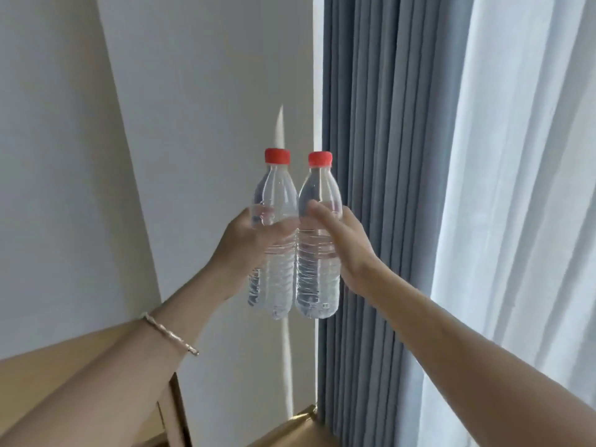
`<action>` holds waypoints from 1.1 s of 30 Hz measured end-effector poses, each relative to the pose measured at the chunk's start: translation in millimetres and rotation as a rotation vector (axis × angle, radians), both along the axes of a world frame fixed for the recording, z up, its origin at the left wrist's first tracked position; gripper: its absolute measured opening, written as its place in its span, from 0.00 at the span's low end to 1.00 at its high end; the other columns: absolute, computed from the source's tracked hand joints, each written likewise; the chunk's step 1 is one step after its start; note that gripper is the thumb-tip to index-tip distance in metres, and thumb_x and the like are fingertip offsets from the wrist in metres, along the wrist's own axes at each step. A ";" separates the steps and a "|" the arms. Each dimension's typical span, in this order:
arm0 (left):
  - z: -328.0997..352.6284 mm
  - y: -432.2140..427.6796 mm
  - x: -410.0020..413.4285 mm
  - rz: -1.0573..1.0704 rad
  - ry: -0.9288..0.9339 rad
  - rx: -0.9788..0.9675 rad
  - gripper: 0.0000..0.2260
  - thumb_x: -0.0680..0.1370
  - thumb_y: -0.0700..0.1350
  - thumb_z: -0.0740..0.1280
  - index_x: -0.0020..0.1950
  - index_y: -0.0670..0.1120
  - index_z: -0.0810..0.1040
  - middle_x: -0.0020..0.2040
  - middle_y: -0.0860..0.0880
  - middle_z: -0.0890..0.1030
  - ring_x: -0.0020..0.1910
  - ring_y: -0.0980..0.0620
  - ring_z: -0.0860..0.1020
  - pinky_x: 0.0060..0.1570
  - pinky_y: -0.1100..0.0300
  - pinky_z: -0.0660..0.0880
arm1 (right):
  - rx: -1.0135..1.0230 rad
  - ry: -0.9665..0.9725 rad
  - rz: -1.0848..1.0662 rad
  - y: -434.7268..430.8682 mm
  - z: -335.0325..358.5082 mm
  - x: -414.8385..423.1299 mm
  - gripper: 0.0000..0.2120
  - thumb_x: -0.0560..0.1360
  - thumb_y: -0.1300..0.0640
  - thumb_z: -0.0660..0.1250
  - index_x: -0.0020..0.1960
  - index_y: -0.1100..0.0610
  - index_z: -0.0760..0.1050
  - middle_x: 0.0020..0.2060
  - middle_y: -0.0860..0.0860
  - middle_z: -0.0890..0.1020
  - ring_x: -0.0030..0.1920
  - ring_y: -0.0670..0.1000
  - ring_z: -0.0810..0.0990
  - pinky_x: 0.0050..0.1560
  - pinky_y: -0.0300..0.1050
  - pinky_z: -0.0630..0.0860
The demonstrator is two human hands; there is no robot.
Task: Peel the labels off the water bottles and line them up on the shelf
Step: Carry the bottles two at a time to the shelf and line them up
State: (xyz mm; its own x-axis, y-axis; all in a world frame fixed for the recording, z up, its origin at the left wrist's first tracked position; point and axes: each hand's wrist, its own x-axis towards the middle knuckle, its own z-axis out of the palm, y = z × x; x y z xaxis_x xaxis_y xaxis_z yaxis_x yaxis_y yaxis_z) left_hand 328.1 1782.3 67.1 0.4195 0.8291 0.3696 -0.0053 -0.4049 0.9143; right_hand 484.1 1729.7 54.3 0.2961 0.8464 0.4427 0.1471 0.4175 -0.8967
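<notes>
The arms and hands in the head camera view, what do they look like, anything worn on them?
Both arms are bare up to the frame edge, with no sleeves, gloves or watch in view. The left hand has a thin, pale metallic bangle around its wrist. The right hand and its wrist carry nothing visible. No rings can be made out on either hand.

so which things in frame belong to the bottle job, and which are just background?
Job:
- left bottle, red cap, no label, in left hand
- right bottle, red cap, no label, in right hand
- wooden shelf, below

Background:
- grey-blue curtain
- white sheer curtain
- white wall
- bracelet
</notes>
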 end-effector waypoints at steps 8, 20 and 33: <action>-18.5 72.8 -44.3 0.187 0.024 -0.013 0.31 0.67 0.52 0.78 0.65 0.51 0.67 0.50 0.51 0.82 0.42 0.59 0.83 0.43 0.60 0.74 | -0.075 -0.065 0.126 109.2 -10.7 -30.5 0.35 0.63 0.41 0.76 0.61 0.59 0.72 0.49 0.55 0.84 0.47 0.53 0.85 0.54 0.55 0.80; -20.9 136.7 -107.1 0.627 0.006 -0.033 0.31 0.64 0.55 0.77 0.62 0.52 0.68 0.55 0.48 0.81 0.50 0.55 0.81 0.43 0.64 0.72 | -0.072 -0.088 0.558 254.5 -12.1 -104.7 0.24 0.66 0.45 0.74 0.54 0.60 0.76 0.45 0.54 0.84 0.47 0.54 0.85 0.55 0.56 0.79; -36.4 112.7 -298.7 1.055 0.042 -0.094 0.30 0.69 0.51 0.77 0.66 0.49 0.67 0.55 0.48 0.81 0.51 0.55 0.82 0.42 0.65 0.72 | -0.118 -0.181 0.960 277.1 -22.3 -326.6 0.32 0.63 0.38 0.72 0.63 0.50 0.73 0.51 0.48 0.85 0.51 0.49 0.84 0.60 0.54 0.76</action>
